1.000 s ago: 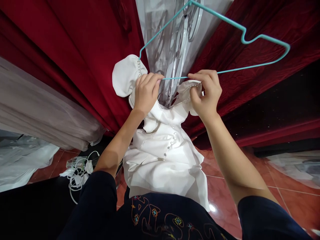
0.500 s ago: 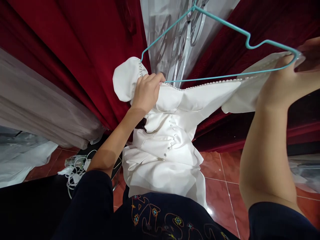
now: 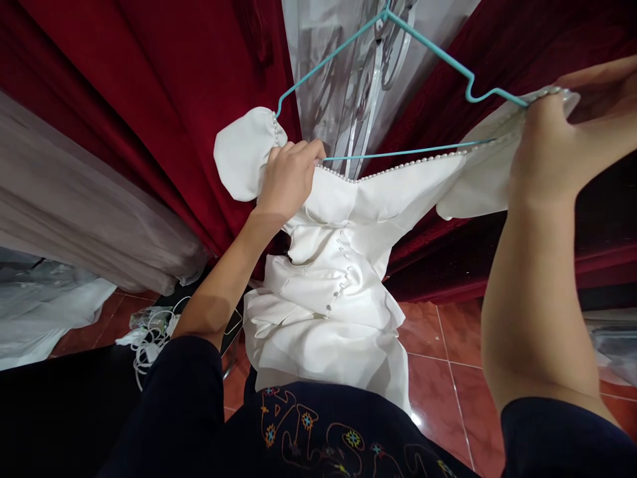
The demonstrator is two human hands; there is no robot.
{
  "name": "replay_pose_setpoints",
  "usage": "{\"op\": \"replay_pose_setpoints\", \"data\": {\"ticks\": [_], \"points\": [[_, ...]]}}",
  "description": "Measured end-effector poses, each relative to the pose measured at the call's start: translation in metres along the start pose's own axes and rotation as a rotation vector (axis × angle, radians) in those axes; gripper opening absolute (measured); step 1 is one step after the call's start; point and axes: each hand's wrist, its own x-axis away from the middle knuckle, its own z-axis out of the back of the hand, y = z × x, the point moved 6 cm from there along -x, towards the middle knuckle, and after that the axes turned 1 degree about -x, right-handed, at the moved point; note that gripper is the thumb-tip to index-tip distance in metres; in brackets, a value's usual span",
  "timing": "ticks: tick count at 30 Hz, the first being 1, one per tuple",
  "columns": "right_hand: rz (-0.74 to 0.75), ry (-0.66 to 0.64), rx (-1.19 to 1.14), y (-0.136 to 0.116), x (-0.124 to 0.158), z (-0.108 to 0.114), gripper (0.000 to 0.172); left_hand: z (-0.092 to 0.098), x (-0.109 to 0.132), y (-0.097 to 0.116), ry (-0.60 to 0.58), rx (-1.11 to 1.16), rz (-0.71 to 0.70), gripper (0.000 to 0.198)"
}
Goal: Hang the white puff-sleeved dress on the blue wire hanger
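A white dress (image 3: pixel 328 285) with puffed sleeves, a pearl-trimmed neckline and small buttons down its front hangs before me. Its left sleeve is looped over one end of a turquoise hanger (image 3: pixel 338 54). My left hand (image 3: pixel 292 174) is closed on the neckline and the hanger's lower bar, beside that sleeve. At the right, my right hand (image 3: pixel 552 146) grips the other sleeve at its pearl edge, stretched out sideways. The hanger's right end is now behind or inside this sleeve, hidden from sight.
Red curtains (image 3: pixel 164 113) hang behind, with a white metal stand (image 3: pixel 371 86) between them. A black surface (image 3: pixel 64 405) lies at lower left, near tangled white cables (image 3: pixel 146 348). Pale sheer fabric (image 3: pixel 89 192) drapes at the left, above red floor tiles (image 3: pixel 432 385).
My right hand has drawn the sleeve's pearl edge over the hanger's right end, which showed in front before. My left hand has shifted slightly left, still holding.
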Motion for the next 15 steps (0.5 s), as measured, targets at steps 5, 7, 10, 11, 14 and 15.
{"op": "replay_pose_setpoints", "data": {"ticks": [5,7,10,11,14,15], "points": [[0.183,-0.15,-0.009,-0.036,0.007,-0.005,0.012,-0.004,-0.001,-0.002,0.015,0.0,-0.008,0.025],[0.14,-0.154,-0.042,-0.035,0.011,0.0,0.012,-0.005,-0.001,-0.002,0.016,0.013,-0.011,0.026],[0.133,-0.145,-0.09,-0.033,0.014,0.004,0.023,-0.004,-0.001,-0.004,0.008,0.023,-0.021,0.027],[0.135,-0.132,-0.115,-0.034,0.014,0.003,0.027,-0.003,-0.001,-0.005,0.002,0.022,-0.029,0.028],[0.12,-0.13,-0.163,-0.049,0.013,-0.008,0.032,-0.002,-0.002,-0.007,-0.004,0.014,-0.045,0.029],[0.112,-0.143,-0.154,-0.059,0.013,-0.014,0.03,-0.002,-0.002,-0.007,-0.004,0.012,-0.042,0.028]]}}
